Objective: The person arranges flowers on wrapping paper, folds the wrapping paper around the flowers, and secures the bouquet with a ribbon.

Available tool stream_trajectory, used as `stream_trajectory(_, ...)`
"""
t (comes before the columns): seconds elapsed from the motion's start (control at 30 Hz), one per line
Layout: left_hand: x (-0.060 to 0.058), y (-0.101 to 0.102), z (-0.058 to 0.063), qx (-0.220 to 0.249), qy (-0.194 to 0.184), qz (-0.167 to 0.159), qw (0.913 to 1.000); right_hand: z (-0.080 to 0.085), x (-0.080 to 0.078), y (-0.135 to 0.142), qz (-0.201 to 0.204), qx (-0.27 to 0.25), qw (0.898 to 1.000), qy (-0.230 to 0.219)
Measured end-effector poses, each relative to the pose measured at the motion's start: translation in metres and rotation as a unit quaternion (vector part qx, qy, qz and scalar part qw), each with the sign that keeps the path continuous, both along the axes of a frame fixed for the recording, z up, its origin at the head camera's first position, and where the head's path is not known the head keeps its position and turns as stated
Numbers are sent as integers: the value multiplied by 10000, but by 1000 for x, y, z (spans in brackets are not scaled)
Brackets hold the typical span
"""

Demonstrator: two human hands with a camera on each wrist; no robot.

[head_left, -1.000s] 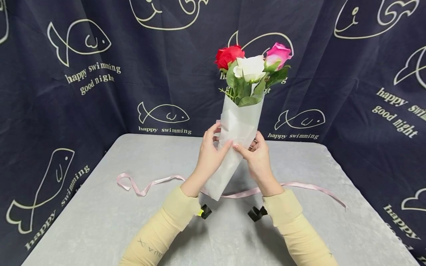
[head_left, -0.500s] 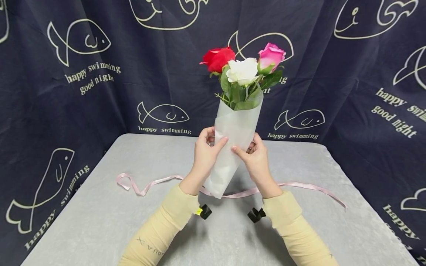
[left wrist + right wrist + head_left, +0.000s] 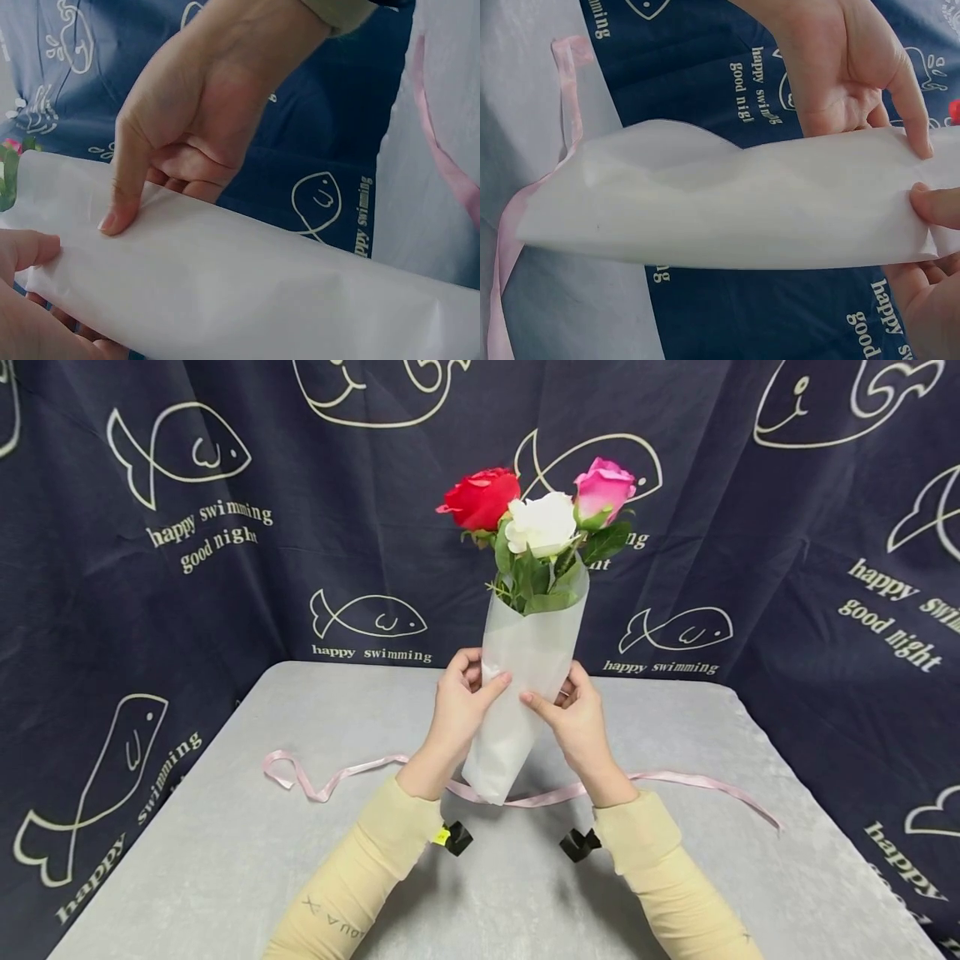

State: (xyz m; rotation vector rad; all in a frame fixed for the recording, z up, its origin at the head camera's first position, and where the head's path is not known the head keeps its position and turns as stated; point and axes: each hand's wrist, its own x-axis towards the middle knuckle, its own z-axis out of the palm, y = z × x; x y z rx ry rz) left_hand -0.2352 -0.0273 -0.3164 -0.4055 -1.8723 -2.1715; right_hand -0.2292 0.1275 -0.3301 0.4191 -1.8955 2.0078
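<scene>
A bouquet wrapped in white paper (image 3: 525, 647) stands nearly upright in the head view, above the table. From its top rise a red rose (image 3: 482, 500), a white rose (image 3: 542, 525) and a pink rose (image 3: 603, 489) with green leaves (image 3: 531, 575). My left hand (image 3: 459, 710) grips the wrap's left side, thumb in front and fingers behind. On the other side my right hand (image 3: 577, 722) holds it the same way. Both thumbs press the paper's front, apart from each other. Most fingertips are hidden behind the wrap; the stems are hidden inside it.
A pink ribbon (image 3: 693, 779) lies across the grey table (image 3: 337, 860), passing behind the wrap's lower tip. Black wrist-camera mounts (image 3: 577, 843) show beside the cuffs. A dark blue curtain (image 3: 247, 568) with fish drawings encloses the back and sides.
The bouquet has tipped left and straightened, its blooms shifting left and the red rose spreading from the others. My left hand has moved slightly left and down; both hands keep their hold.
</scene>
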Motion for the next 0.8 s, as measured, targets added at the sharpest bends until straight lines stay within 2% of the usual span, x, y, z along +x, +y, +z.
stream_trajectory(0.17, -1, -2, 1, 334, -272, -280, 9987, 0, 0, 1, 35, 112, 9999, 11)
stream_trajectory(0.33, -4, -3, -1, 428, -273, -287, 9983, -1, 1, 3, 1, 401, 9991, 103)
stream_trajectory(0.53, -5, -5, -2, 348, -225, -269, 9988, -3, 0, 9, 217, 567, 9982, 27)
stream_trajectory(0.7, -5, -6, -1, 399, -210, -341, 9984, -5, -4, 15, 617, 617, 9961, -123)
stream_trajectory(0.8, -4, -6, 0, 408, -218, -455, 9979, -7, -6, 20, 1240, 430, 9910, -251)
